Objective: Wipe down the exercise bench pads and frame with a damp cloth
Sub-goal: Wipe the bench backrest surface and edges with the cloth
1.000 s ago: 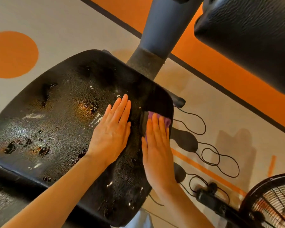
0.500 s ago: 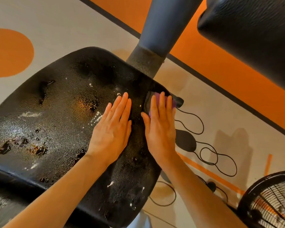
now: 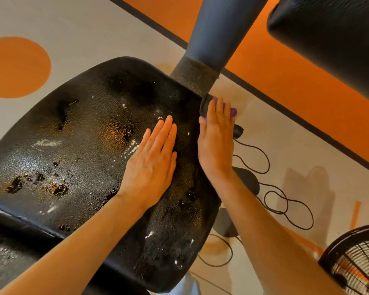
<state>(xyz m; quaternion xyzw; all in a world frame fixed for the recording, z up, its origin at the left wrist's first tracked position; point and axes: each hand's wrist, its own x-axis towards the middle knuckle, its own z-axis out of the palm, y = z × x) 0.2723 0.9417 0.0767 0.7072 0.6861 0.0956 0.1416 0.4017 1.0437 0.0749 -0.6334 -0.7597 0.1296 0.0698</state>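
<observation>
Item one: black seat pad, worn and beaded with wet, my left hand lying flat on it, fingers straight and together, holding nothing. Item two: purple cloth, pressed under my right hand at the pad's right edge beside the grey frame post, fingers flat. Floor: black cable, fan guard.

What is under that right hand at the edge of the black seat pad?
A purple cloth peeks out past the fingertips of the right hand, pressed flat at the seat pad edge. Most of the cloth is covered by the hand, so its full shape cannot be seen.
</observation>
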